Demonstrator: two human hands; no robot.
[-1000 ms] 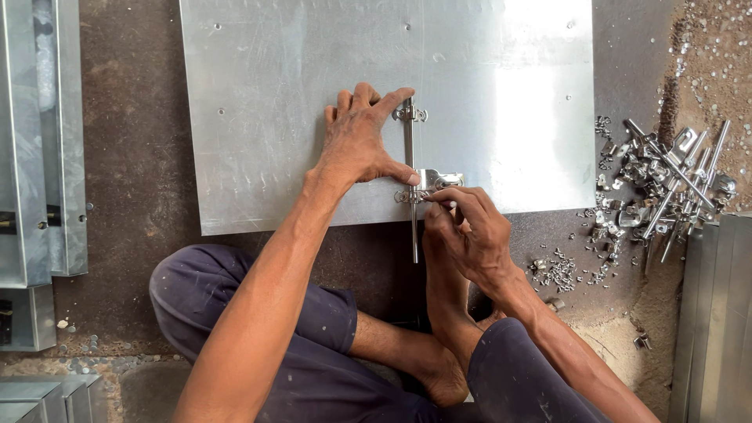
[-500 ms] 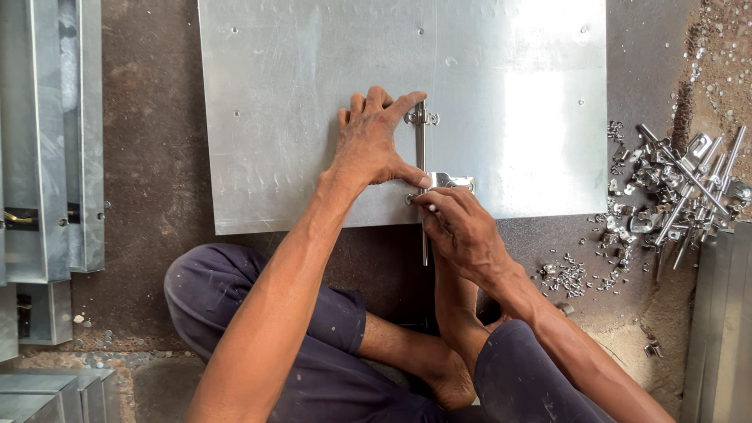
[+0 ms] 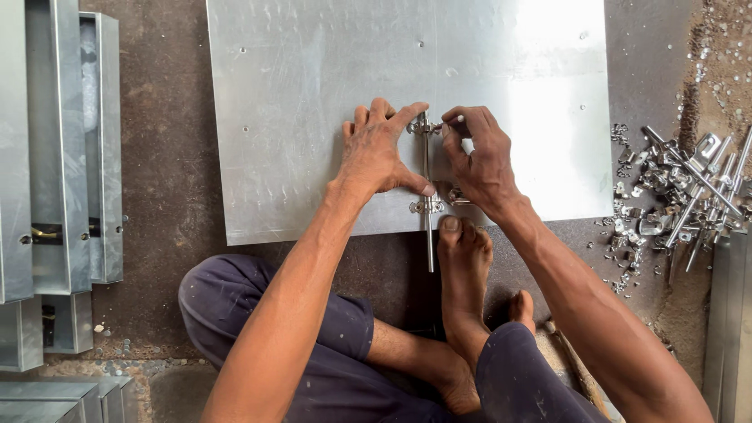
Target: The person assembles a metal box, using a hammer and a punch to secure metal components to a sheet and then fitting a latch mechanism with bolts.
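Note:
A large shiny metal sheet [image 3: 313, 94] lies flat on the floor in front of me. A slim metal bolt rod [image 3: 428, 235] with small brackets runs across the sheet's near edge and sticks out past it. My left hand [image 3: 380, 153] is spread flat on the sheet, thumb and forefinger bracing the rod's left side. Just right of the rod, my right hand [image 3: 478, 157] pinches a small part at the upper bracket [image 3: 419, 125]. The toes of my bare foot [image 3: 464, 258] press against the sheet's near edge.
A pile of metal latches, rods and small hardware [image 3: 681, 196] lies on the floor at the right. Folded metal channels [image 3: 55, 157] are stacked at the left, with more at the lower left and the right edge. The floor is dusty concrete [image 3: 164, 196].
My right hand has moved from the lower bracket at the sheet's near edge up to the upper bracket. The view has shifted, so the sheet sits more to the right.

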